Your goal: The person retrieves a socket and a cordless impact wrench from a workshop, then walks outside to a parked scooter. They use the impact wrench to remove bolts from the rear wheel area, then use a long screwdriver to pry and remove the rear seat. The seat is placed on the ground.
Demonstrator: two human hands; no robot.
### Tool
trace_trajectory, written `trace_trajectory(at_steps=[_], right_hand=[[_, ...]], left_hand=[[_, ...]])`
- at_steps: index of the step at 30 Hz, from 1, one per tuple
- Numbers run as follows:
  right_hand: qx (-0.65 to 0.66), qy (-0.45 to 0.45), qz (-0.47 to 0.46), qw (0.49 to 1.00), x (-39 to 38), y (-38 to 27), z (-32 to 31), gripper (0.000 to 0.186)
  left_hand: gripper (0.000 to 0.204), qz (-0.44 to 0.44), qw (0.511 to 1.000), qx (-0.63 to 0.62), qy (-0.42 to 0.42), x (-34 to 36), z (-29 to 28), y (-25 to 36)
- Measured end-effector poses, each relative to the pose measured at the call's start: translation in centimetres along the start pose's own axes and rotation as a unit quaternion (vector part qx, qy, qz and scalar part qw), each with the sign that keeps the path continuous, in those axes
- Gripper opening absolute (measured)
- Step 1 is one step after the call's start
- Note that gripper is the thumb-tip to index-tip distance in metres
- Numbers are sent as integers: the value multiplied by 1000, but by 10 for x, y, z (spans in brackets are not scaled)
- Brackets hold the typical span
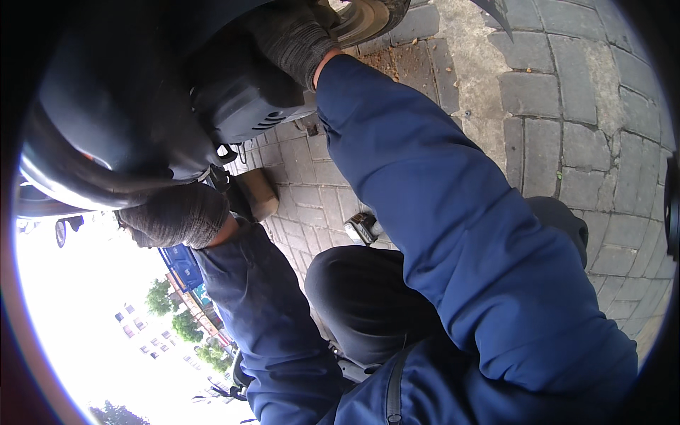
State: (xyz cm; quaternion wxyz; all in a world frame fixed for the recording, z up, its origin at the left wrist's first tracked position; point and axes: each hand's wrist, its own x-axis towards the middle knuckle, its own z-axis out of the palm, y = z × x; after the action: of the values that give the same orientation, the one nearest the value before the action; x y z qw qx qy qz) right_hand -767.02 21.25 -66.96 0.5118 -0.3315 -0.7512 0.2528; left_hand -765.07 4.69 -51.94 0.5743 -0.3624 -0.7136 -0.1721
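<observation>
The dark plastic body of a scooter (99, 120) fills the upper left, with a wheel (368, 20) at its top end. My right hand (290, 46), in a dark knitted glove, reaches in against the bodywork beside that wheel; deep shadow hides its fingers. Lower down, my left hand (177, 214), gloved alike, lies against the lower edge of the body panel. Its fingers are out of sight behind the panel and wrist. Between the two hands runs a slotted black cover (248, 113). Whether either hand grips a part cannot be made out.
Grey paving bricks (552, 92) cover the ground, with loose crumbs near the wheel. A brown box-like object (256, 193) stands beyond my left wrist. What looks like a cordless power tool (363, 228) lies by my bent knee (361, 290). A blue crate-like object (181, 268) shows behind my left forearm.
</observation>
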Motion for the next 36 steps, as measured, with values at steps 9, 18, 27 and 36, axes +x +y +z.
trace_trajectory(at_steps=[9,18,27,36], right_hand=[[-62,24,-63,996,-7,6,-7,29],[-89,67,-104,988,-15,13,-7,34],[100,-5,-33,994,-11,39,1,36],[326,-95,172,925,-1,45,-28,37]], left_hand=[[23,134,987,60,67,-3,3,1],[21,120,989,78,-42,-7,-19,10],[66,-841,212,-477,-140,-104,-3,-8],[93,-730,195,-650,-76,-132,41,19]])
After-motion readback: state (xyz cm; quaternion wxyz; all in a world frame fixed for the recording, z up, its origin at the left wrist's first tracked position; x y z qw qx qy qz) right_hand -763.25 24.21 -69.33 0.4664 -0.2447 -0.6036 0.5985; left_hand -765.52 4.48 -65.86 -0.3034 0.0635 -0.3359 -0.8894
